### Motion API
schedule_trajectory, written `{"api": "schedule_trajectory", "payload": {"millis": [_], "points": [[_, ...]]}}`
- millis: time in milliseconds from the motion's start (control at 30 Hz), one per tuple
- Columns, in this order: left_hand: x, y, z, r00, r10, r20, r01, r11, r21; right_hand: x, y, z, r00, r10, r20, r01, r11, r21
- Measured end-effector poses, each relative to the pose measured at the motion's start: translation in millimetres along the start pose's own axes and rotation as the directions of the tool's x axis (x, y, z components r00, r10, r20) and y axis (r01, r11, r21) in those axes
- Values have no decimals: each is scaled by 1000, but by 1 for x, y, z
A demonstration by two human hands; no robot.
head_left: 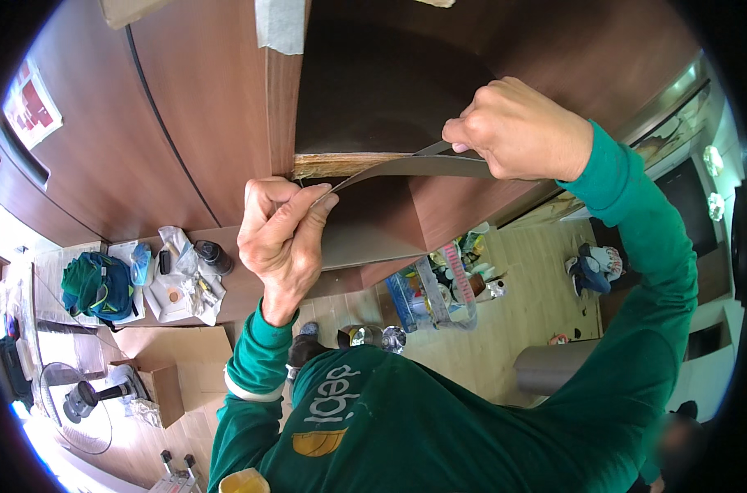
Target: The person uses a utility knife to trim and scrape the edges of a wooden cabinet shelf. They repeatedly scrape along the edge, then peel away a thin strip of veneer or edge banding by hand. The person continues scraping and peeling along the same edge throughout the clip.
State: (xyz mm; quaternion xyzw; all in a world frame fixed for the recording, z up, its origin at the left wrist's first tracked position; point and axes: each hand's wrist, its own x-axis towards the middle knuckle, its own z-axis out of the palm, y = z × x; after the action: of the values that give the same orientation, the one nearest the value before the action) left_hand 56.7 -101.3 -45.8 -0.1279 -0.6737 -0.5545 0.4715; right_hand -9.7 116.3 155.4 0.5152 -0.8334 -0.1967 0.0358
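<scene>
This looks like a lived-in home under refurbishment: tall reddish-brown cabinet doors point(184, 107) rise over pale wood-plank flooring point(505, 345). A standing fan point(82, 403), open cardboard boxes point(172, 370) and a blue basket of bottles point(435, 292) sit about the floor. A low bench point(242, 287) carries a folded green bag point(98, 283) and plastic-wrapped oddments.

Right hand point(517, 131) fingers curl out of sight behind grey sheet point(406, 168); small items on surface point(242, 283) at nine o'clock too small to tell.

Bright even daylight, glare at lower left, strong fisheye bending, black rim vignette, mostly sharp.
</scene>
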Motion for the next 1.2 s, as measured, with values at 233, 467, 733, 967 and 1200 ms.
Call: {"api": "schedule_trajectory", "payload": {"millis": [233,467,733,967,1200], "points": [[0,-2,0,1000,25,-5,-25,1000,-3,-28,13,11,999,48,-13,-46,996,73],[7,12,-5,996,-74,47,70,994,85,-43,7,-6,994,82,-66,-74,991,111],[29,30,-18,977,-50,209,4,977,212,-120,-56,17,620,670,-408,-216,646,732],[40,29,-19,885,-334,325,303,942,143,-125,-150,158,233,960,152,267,-214,940],[28,29,-20,927,54,370,-100,989,106,-77,-217,214,212,929,304,469,-369,802]]}}
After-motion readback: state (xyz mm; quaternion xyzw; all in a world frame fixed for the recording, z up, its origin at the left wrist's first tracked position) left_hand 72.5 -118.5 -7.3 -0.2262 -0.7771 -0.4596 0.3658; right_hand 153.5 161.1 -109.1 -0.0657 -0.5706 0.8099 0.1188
